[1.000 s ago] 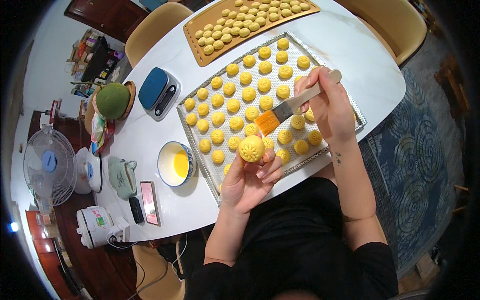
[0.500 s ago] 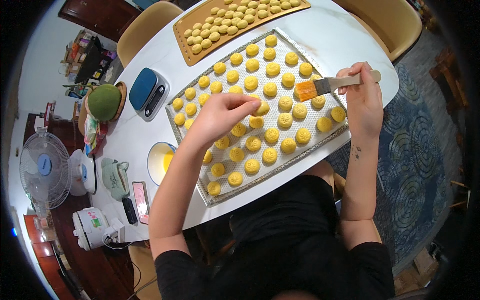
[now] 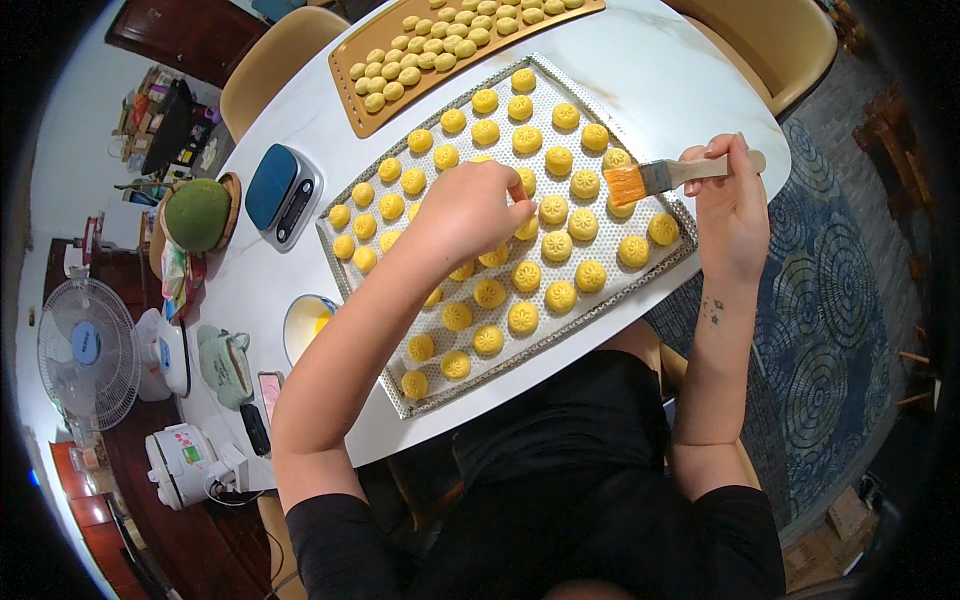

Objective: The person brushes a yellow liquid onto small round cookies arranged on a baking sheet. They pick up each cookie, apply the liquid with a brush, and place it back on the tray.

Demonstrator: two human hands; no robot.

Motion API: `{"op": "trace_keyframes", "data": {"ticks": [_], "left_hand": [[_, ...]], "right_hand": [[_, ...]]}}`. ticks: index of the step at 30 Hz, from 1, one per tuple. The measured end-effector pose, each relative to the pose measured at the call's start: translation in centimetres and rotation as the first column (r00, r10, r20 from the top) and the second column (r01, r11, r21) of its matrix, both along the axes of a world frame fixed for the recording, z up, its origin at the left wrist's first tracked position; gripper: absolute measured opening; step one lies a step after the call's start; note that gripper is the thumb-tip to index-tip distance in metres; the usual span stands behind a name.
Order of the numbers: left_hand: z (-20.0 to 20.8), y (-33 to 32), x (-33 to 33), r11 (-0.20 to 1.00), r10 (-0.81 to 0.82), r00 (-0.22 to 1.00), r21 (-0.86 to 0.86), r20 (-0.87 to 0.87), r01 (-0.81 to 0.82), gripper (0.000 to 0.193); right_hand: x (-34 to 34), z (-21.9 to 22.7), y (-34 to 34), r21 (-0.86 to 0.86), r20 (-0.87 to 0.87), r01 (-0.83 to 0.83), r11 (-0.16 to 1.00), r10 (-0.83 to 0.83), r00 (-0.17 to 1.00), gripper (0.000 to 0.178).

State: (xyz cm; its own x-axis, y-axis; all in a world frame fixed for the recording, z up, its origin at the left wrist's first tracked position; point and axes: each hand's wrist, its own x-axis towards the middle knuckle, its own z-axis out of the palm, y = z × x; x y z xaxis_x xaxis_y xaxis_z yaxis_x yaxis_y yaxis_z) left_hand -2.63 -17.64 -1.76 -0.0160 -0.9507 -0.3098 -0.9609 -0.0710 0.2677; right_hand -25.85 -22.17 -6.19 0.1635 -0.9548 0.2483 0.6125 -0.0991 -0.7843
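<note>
Rows of small round yellow pastries (image 3: 522,318) stamped with flower patterns lie on a perforated metal tray (image 3: 640,262). Over the middle of them is my left hand (image 3: 475,205), thumb and fingertips drawn together; one pastry (image 3: 527,229) shows just below the thumb. Whatever is between those fingertips is hidden. My right hand (image 3: 733,195) grips a pastry brush (image 3: 712,170) by its pale wooden handle. Its orange bristles (image 3: 627,184) point left, above the tray's right side and partly in front of a pastry.
At the far edge, a tan tray (image 3: 372,118) carries many plainer pastries. Left of the tray are a kitchen scale (image 3: 284,194) and a bowl (image 3: 303,325) of yellow liquid, partly behind my left forearm. A phone (image 3: 270,388), pouch (image 3: 226,365) and fan (image 3: 90,345) are farther left.
The pastry that was pinched in my left hand no longer shows at its fingertips; one now sits in the nearby gap on the tray. The right hand keeps the brush almost still.
</note>
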Motion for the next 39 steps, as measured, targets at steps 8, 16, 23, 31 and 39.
{"op": "trace_keyframes", "data": {"ticks": [8,16,23,31,39], "left_hand": [[-0.6,0.2,0.1,0.994,-0.002,0.999,-0.107,0.054,0.007,0.023],[2.2,3.9,1.2,0.998,-0.043,0.999,-0.054,-0.007,0.042,0.030],[0.0,4.7,1.8,0.993,-0.024,1.000,-0.116,0.008,0.024,0.031],[0.5,4.4,-0.2,0.973,-0.103,0.991,-0.214,-0.081,0.084,0.030],[-2.2,3.8,-2.9,0.930,-0.191,0.974,-0.295,0.119,0.218,0.027]], "right_hand": [[0.1,-0.4,0.1,0.014,-0.052,0.052,0.999,-0.051,0.997,0.031],[0.5,-0.9,0.7,-0.027,-0.304,0.225,0.974,-0.223,0.926,0.030],[1.3,-0.9,0.8,0.023,-0.263,0.207,0.978,-0.194,0.945,0.029],[0.1,-1.1,0.7,0.012,-0.242,0.252,0.968,-0.241,0.940,0.029],[0.1,-0.9,0.9,0.004,-0.284,0.293,0.956,-0.280,0.917,0.030]]}}
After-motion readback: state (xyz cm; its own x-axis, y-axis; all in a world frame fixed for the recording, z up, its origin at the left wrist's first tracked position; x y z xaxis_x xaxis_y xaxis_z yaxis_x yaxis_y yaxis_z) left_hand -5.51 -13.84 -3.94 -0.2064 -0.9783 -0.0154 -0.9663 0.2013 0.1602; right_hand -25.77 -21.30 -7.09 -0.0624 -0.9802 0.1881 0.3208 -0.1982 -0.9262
